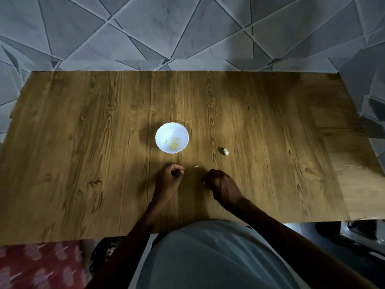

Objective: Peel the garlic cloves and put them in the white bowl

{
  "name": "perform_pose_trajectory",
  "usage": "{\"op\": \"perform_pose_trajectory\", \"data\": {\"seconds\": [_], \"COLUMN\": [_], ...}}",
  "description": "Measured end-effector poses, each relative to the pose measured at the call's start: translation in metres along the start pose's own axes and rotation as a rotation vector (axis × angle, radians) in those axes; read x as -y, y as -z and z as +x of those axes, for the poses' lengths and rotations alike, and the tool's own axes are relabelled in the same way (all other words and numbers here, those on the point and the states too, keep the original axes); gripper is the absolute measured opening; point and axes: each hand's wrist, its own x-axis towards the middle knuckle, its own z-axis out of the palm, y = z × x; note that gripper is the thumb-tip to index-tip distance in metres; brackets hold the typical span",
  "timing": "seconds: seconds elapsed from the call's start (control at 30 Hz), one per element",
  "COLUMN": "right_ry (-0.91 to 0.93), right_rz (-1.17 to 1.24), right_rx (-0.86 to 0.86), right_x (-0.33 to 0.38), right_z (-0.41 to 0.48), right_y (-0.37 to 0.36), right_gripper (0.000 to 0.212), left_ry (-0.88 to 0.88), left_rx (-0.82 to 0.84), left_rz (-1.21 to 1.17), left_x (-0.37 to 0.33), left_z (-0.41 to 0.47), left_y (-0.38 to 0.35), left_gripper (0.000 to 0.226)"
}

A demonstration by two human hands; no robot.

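On the wooden table [83, 142], near its middle, stood the white bowl [166, 130]. Pale yellow peeled garlic [174, 144] lay in the bowl's near half. One unpeeled clove [225, 151] sat on the wood to the right of the bowl, apart from it and from both hands. A small pale scrap [196, 166], skin or clove, too small to tell, lay on the table between your hands.

Your left hand [168, 180] was just on the near side of the bowl. Its fingers were curled and the thumb and forefinger tips were close together. Whether they pinched anything could not be made out.

Your right hand [223, 187] was curled knuckles-up, in shadow. A pale speck showed at its fingertips, but whether it was held garlic could not be told.

Both forearms reached in from the near edge. Grey triangle-patterned tiles [145, 34] lay beyond the far edge. Red patterned cloth [41, 265] showed at lower left.
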Motion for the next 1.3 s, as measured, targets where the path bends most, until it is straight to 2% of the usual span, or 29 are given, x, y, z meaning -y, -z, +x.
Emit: {"op": "perform_pose_trajectory", "data": {"seconds": [0.1, 0.27, 0.37, 0.43, 0.53, 0.6, 0.7, 0.77, 0.87, 0.93, 1.03, 1.13, 1.23, 1.3], "right_ry": [0.082, 0.235, 0.236, 0.104, -0.313, -0.527, -0.668, -0.589, -0.311, -0.182, -0.22, -0.253, -0.312, -0.399], "right_rz": [-0.028, -0.079, -0.172, -0.133, 0.151, 0.36, 0.72, 0.794, 0.586, 0.476, 0.391, 0.461, 0.425, 0.41], "right_rx": [0.007, -0.031, -0.077, -0.093, -0.17, -0.255, -0.286, -0.27, -0.188, -0.117, -0.083, -0.212, -0.331, -0.275], "right_x": [-0.001, -0.006, -0.005, -0.008, 0.0, 0.009, 0.021, 0.027, 0.034, 0.035, 0.036, 0.033, 0.013, -0.005], "right_z": [-0.002, -0.005, -0.001, 0.0, 0.006, 0.012, 0.014, 0.013, 0.013, 0.015, 0.015, 0.009, 0.002, -0.006], "right_y": [0.001, -0.002, -0.01, -0.018, -0.014, 0.0, 0.026, 0.039, 0.047, 0.047, 0.046, 0.053, 0.06, 0.061], "right_gripper": [0.039, 0.027, 0.04, 0.038, 0.014, 0.014, 0.018, 0.019, 0.019, 0.027, 0.032, 0.022, 0.016, 0.013], "left_ry": [0.068, 0.102, 0.14, 0.246, 0.332, 0.363, 0.457, 0.561, 0.671, 0.716, 0.733, 0.749, 0.76, 0.727], "left_rx": [0.052, 0.114, 0.155, 0.168, 0.18, 0.184, 0.186, 0.179, 0.187, 0.178, 0.163, 0.111, 0.029, -0.008], "left_rz": [-0.098, -0.175, -0.251, -0.423, -0.586, -0.628, -0.741, -0.851, -1.034, -1.169, -1.364, -1.401, -1.469, -1.491], "left_x": [0.001, 0.001, 0.003, 0.0, -0.01, -0.012, -0.021, -0.031, -0.046, -0.057, -0.071, -0.079, -0.075, -0.066], "left_z": [-0.003, -0.007, -0.01, -0.014, -0.019, -0.02, -0.021, -0.022, -0.024, -0.027, -0.033, -0.036, -0.041, -0.045], "left_y": [0.001, 0.003, 0.0, -0.004, -0.004, -0.005, -0.011, -0.017, -0.026, -0.032, -0.039, -0.043, -0.039, -0.031], "left_gripper": [0.013, 0.009, 0.011, 0.011, 0.012, 0.015, 0.019, 0.02, 0.023, 0.023, 0.026, 0.029, 0.034, 0.034]}}
